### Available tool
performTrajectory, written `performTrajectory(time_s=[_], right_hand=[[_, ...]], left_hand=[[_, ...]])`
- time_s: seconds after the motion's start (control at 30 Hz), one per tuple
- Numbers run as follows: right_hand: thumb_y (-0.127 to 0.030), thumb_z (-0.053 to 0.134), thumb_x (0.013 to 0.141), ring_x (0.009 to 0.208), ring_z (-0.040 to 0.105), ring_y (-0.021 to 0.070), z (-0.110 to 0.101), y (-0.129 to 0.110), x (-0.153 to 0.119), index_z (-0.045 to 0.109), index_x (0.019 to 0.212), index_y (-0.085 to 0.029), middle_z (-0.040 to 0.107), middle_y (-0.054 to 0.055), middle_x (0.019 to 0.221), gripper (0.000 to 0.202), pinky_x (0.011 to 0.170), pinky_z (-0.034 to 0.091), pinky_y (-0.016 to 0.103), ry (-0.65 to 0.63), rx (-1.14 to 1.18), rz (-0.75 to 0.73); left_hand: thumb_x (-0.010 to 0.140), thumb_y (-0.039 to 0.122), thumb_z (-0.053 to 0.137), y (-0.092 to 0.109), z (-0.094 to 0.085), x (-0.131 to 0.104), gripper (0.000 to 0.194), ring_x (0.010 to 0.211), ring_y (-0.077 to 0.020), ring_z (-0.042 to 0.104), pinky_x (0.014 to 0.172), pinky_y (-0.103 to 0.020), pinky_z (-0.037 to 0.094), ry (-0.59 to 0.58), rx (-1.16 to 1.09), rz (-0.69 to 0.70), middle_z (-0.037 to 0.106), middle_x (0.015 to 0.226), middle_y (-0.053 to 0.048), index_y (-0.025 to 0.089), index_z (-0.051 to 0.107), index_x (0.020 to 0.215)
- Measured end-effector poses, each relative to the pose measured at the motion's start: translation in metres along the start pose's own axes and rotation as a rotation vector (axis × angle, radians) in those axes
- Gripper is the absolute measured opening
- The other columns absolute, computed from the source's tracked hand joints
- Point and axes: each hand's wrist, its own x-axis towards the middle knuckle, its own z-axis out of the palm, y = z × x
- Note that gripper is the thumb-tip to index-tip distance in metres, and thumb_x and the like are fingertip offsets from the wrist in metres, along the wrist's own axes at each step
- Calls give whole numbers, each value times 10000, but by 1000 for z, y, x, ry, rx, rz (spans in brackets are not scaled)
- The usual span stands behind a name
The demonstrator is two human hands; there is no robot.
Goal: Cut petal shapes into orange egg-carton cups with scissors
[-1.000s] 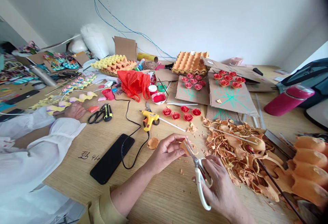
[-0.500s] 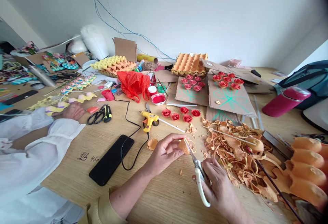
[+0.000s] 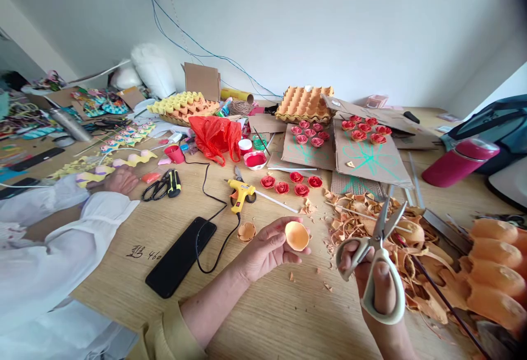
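Note:
Between the thumb and fingers of my left hand (image 3: 269,250) is a small orange cup (image 3: 297,236), its hollow side facing up. My right hand (image 3: 373,277) has its fingers through the handles of white scissors (image 3: 381,239), whose blades are apart and point away, clear of the cup. A cut, petal-edged cup (image 3: 246,232) lies left of my left hand. Beyond it is a yellow glue gun (image 3: 241,194). Several red paper roses (image 3: 301,190) rest past my hands. Orange scraps (image 3: 354,223) are heaped behind and beside the scissors.
A black phone (image 3: 181,256) and its neighbouring cable lie at left. Another person's hand (image 3: 121,180) rests farther left. Cardboard sheets (image 3: 370,157) with roses, a red plastic bag (image 3: 216,136) and a paint bowl (image 3: 254,159) stand behind. Orange egg tray pieces (image 3: 494,261) and a pink bottle (image 3: 459,162) are right.
The scissors have moved right, away from the cup, and their blades have opened and turned upward. An orange ring trimmed at the cup's edge is off it. The cup has turned in my left hand.

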Motion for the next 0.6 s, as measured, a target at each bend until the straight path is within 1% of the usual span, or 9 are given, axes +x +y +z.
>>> performTrajectory(time_s=[0.07, 0.2, 0.3, 0.37, 0.43, 0.5, 0.6], right_hand=[[-602, 297, 985, 662, 511, 226, 1, -2, -1, 538, 999, -234, 523, 43, 746, 440, 605, 436, 369, -51, 36, 28], [-620, 365, 972, 616, 469, 197, 2, -1, -6, 570, 994, -225, 529, 26, 708, 445, 567, 390, 332, -110, -30, 98], [-614, 383, 973, 592, 469, 185, 3, 3, -9, 579, 957, -225, 552, 17, 686, 436, 551, 385, 313, -139, -64, 89], [-594, 403, 974, 579, 474, 178, 2, 6, -9, 573, 928, -228, 549, 7, 669, 407, 533, 387, 298, -176, -99, 68], [-559, 437, 972, 593, 491, 176, 2, 9, -8, 564, 921, -229, 549, 1, 678, 357, 535, 404, 287, -223, -179, 36], [-509, 485, 961, 650, 529, 187, 2, 10, -6, 559, 930, -226, 572, 8, 724, 294, 576, 439, 294, -270, -314, 1], [-439, 536, 937, 714, 548, 198, 4, 10, -3, 537, 852, -221, 604, 23, 783, 234, 648, 464, 317, -327, -510, -83]], left_hand=[[865, 350, 695, -1, -1, 0, 450, 927, -213, 723, 662, -229, 546, -1, -14, -11, 679, 1197, -120, 220, 586, 1283], [870, 346, 676, 0, -1, 0, 422, 848, -190, 720, 604, -212, 506, 5, -60, -33, 696, 1137, -118, 209, 604, 1263], [848, 340, 692, 2, -2, 0, 456, 860, -193, 714, 604, -212, 490, -25, -85, -51, 692, 1148, -128, 197, 607, 1273], [843, 322, 696, 2, -3, 0, 475, 892, -200, 711, 614, -213, 490, -40, -78, -55, 679, 1193, -135, 201, 599, 1292], [860, 305, 677, 3, -3, 0, 457, 914, -204, 711, 625, -215, 495, -32, -57, -50, 657, 1251, -141, 212, 594, 1300], [878, 283, 661, 4, -1, 0, 421, 930, -207, 713, 645, -217, 503, -3, -24, -36, 641, 1289, -138, 227, 597, 1291], [877, 254, 672, 5, 1, -1, 392, 960, -226, 716, 655, -217, 506, 48, 47, 21, 652, 1260, -117, 241, 608, 1263]])
